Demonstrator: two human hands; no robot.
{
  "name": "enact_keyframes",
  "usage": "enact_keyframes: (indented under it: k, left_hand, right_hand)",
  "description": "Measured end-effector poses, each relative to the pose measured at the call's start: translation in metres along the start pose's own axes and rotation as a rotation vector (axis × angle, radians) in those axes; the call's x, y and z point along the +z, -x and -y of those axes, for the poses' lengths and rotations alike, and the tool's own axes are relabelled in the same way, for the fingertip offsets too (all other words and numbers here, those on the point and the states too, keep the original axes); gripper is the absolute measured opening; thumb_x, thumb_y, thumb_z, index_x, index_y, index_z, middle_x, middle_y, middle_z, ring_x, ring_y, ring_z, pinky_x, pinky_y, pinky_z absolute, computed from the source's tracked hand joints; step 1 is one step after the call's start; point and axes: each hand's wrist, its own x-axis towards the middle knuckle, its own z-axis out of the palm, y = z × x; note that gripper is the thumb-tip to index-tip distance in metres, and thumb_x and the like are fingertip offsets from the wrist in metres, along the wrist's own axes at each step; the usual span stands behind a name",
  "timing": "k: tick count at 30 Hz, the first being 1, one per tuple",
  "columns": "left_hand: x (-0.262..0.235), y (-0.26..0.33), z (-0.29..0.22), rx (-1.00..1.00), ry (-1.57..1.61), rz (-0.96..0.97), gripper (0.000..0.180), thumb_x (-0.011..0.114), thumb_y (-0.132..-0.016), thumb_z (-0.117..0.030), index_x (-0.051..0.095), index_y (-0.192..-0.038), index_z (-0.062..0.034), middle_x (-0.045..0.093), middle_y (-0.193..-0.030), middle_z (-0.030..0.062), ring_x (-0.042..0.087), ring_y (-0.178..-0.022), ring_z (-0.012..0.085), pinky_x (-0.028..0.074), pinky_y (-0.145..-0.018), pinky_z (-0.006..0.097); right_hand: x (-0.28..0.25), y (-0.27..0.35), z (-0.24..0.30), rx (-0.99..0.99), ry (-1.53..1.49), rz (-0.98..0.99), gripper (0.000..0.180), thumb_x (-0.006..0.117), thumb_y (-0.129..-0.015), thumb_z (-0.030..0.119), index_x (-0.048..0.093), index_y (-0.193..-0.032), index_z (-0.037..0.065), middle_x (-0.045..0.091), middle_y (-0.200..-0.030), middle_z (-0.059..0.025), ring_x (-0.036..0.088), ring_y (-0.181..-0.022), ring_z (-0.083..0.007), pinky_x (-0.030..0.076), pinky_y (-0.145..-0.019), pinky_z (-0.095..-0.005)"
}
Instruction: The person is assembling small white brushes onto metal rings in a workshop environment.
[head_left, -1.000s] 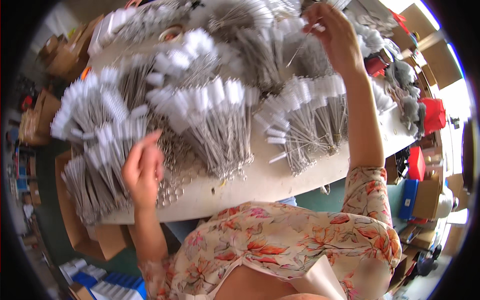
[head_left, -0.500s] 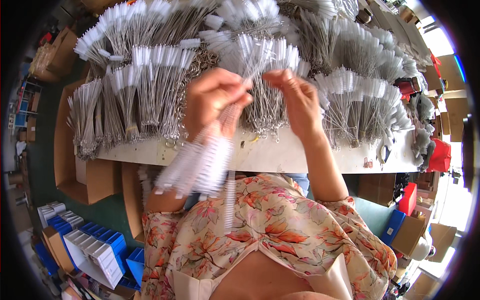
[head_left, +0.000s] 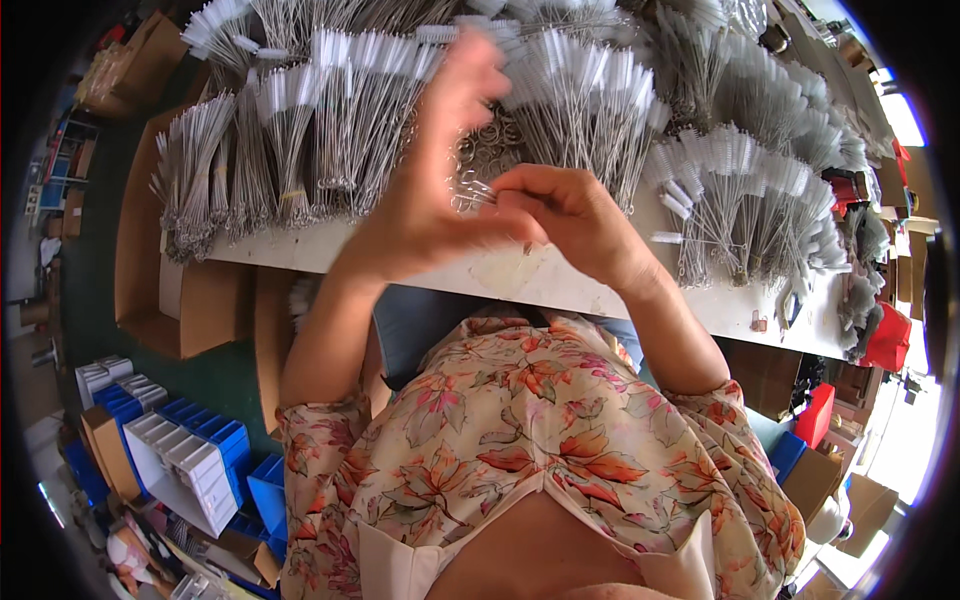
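My left hand (head_left: pixel 435 175) is raised over the front of the table, blurred, with its fingers stretched up and its thumb apart. No brush shows in it. Close to its thumb, my right hand (head_left: pixel 580 220) is closed in a pinch. Thin silver wire loops (head_left: pixel 470 190) stick out at its fingertips; what they belong to is hidden behind the fingers. Behind the hands stand bundles of wire-handled tube brushes (head_left: pixel 585 100) with white bristles up and looped ends down. A heap of metal rings (head_left: pixel 490 145) lies between the bundles.
More brush bundles (head_left: pixel 365 110) cover the white table (head_left: pixel 525 275) to the left, and others (head_left: pixel 745 195) to the right. A cardboard box (head_left: pixel 200 315) stands by the left table edge. Blue and white bins (head_left: pixel 185 465) are on the floor at lower left.
The bunch of brushes that hung from my left hand is gone from it, and that hand has opened and risen. My right hand has moved left and down and closed near wire loops.
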Motion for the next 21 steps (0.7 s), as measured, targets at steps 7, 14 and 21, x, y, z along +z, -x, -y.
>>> enact_keyframes:
  k: [7,14,21]
  left_hand:
    - [0.010,0.041,0.000,-0.037,-0.060,0.209,0.048,0.074,-0.069,-0.028,0.054,-0.106,-0.0044,0.055,-0.106,0.0093,0.055,-0.096,0.0219,0.046,-0.074,0.030]
    - [0.047,0.066,-0.015,0.142,-0.065,0.167,0.017,0.072,-0.068,-0.016,0.060,-0.078,-0.0083,0.058,-0.083,0.0045,0.055,-0.077,0.0216,0.046,-0.069,0.033]
    - [0.031,0.050,0.068,-0.139,-0.779,0.234,0.017,0.072,-0.066,-0.013,0.062,-0.079,-0.0087,0.057,-0.085,0.0024,0.051,-0.084,0.0214,0.041,-0.074,0.034]
  right_hand:
    - [-0.016,0.025,0.001,0.223,0.015,0.181,0.015,0.052,-0.088,0.014,0.062,-0.088,0.002,0.058,-0.070,-0.0002,0.051,-0.063,-0.0064,0.042,-0.057,-0.0210]
    - [-0.031,0.056,-0.005,0.625,-0.253,0.492,0.018,0.054,-0.088,0.017,0.062,-0.084,0.001,0.060,-0.071,-0.0005,0.056,-0.063,-0.0066,0.046,-0.057,-0.0207]
    - [-0.052,0.088,-0.056,0.184,1.439,0.128,0.009,0.058,-0.080,0.014,0.061,-0.083,0.006,0.060,-0.076,-0.0064,0.060,-0.066,-0.0262,0.046,-0.058,-0.0368]
